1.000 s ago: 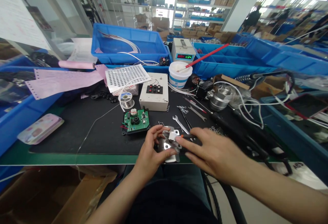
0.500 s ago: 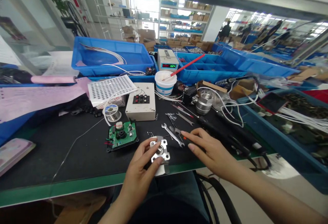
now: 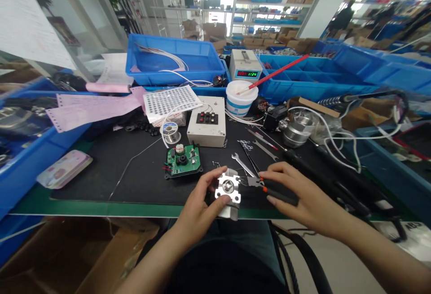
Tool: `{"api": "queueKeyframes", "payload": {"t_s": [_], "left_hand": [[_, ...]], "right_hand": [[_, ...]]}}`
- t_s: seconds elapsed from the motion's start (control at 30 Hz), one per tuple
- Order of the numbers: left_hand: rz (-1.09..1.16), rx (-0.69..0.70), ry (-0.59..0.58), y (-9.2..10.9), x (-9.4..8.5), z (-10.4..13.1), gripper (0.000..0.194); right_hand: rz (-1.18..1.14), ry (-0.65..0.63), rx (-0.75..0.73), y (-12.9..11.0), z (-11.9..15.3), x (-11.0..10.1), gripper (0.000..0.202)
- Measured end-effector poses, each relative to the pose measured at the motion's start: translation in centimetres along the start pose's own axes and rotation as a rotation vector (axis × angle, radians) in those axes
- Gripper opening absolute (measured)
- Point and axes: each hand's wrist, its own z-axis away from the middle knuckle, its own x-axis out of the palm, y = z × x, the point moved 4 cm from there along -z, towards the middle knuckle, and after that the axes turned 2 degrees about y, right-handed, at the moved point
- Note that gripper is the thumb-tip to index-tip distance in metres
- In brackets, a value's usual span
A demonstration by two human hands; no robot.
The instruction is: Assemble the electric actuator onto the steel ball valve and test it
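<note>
My left hand [image 3: 205, 199] grips a silver metal bracket part [image 3: 229, 188] at the table's front edge, fingers along its left side and thumb on its lower face. Pliers [image 3: 278, 191] with dark, orange-marked handles are in my right hand [image 3: 299, 193], their jaws pointing left at the bracket's upper right edge. Whether the jaws touch it is hard to tell. Just behind lies an open-end wrench [image 3: 243, 164]. To the left, a green circuit board [image 3: 183, 161] sits in a black housing.
Behind stand a beige switch box [image 3: 206, 134], a solder spool [image 3: 171, 133] and a white tub [image 3: 241, 98] with a red brush. A metal cylinder [image 3: 298, 129] and black-handled tools lie right. Blue bins [image 3: 175, 78] line the back.
My right hand has picked up the pliers and brought their jaws beside the bracket. My left hand still holds the bracket. The camera view has shifted, moving the scene rightward.
</note>
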Motion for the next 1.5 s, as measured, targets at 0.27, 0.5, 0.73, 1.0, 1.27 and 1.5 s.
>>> {"api": "queueKeyframes", "payload": {"t_s": [0.27,0.5,0.73,1.0,1.27,1.5], "left_hand": [[-0.004,0.113,-0.039,0.0,0.0,-0.2,0.025],[-0.037,0.103,-0.051,0.0,-0.4,-0.4,0.024],[-0.161,0.137,0.081,0.5,1.1,-1.0,0.041],[-0.342,0.184,0.161,1.1,1.6,-1.7,0.055],[-0.302,0.175,0.165,0.8,1.5,-1.3,0.049],[-0.285,0.157,0.152,1.2,1.4,-1.2,0.047]], "right_hand": [[0.104,-0.082,-0.131,0.2,-1.5,-0.6,0.039],[0.198,-0.096,-0.149,0.3,-2.4,-1.3,0.039],[0.278,-0.121,-0.060,-0.6,-2.4,-3.1,0.036],[0.363,-0.131,-0.023,-2.2,-1.0,-3.9,0.034],[0.489,-0.111,-0.114,-3.2,-2.9,-4.4,0.037],[0.627,-0.205,-0.211,-5.6,-5.8,-6.0,0.028]]}}
